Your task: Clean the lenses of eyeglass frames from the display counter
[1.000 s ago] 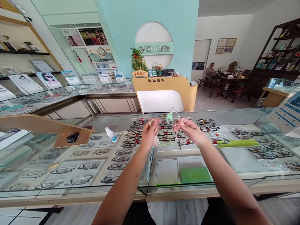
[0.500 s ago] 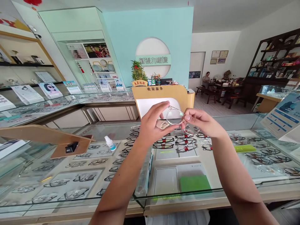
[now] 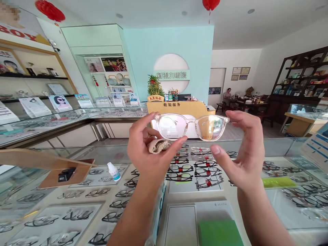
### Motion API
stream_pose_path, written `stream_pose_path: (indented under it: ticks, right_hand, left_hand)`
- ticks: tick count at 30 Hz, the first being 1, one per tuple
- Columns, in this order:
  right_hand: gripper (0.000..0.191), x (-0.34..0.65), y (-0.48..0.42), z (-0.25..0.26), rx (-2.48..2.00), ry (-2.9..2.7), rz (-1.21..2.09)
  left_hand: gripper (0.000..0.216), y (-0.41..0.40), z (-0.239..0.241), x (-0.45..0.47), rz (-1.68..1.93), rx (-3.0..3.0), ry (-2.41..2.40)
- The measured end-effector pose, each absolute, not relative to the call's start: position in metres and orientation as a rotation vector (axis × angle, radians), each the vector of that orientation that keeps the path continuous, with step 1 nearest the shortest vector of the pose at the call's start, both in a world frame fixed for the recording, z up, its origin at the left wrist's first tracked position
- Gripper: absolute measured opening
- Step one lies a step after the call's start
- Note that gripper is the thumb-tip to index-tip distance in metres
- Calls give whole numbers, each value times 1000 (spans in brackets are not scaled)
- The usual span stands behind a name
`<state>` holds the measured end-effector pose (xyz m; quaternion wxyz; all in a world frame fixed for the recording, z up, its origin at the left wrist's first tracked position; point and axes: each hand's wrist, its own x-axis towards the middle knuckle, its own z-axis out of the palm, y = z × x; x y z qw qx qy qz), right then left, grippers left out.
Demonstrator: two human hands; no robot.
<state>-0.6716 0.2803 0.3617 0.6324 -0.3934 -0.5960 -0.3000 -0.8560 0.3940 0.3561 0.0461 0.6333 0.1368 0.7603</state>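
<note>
A long glass display counter (image 3: 279, 147) filled with rows of eyeglass frames spans the lower frame. At centre, the left hand (image 3: 146, 150) pinches a pair of clear plastic round-lens glasses (image 3: 191, 126) and a crumpled beige cloth (image 3: 159, 145). The right hand (image 3: 243, 153), half open, holds their other end by the fingertips. A small white dropper bottle (image 3: 113, 171) stands lower left.

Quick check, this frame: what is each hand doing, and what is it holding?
Left hand: closed on the left end of the clear-framed glasses, with a beige cloth tucked in the palm.
Right hand: fingers on the frame's right end, thumb apart below.
</note>
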Motion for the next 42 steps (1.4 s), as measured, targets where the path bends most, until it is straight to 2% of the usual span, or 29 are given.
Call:
stream_pose_path:
  ticks: [4, 13, 28, 42]
  right_hand:
    - [61, -670, 286, 360, -986, -1392, -751]
    - [56, -668, 289, 358, -1101, -1332, -730]
    - [62, -667, 294, 351, -1263, -1320, -663]
    - [56, -668, 297, 351, -1358, -1294, -624]
  left_hand:
    - [70, 397, 358, -854, 2322, 1911, 467]
    - [63, 402, 354, -848, 2165, 1968, 598]
    - [68, 403, 349, -842, 2168, 2054, 673]
    - [75, 399, 345, -840, 2215, 2061, 610]
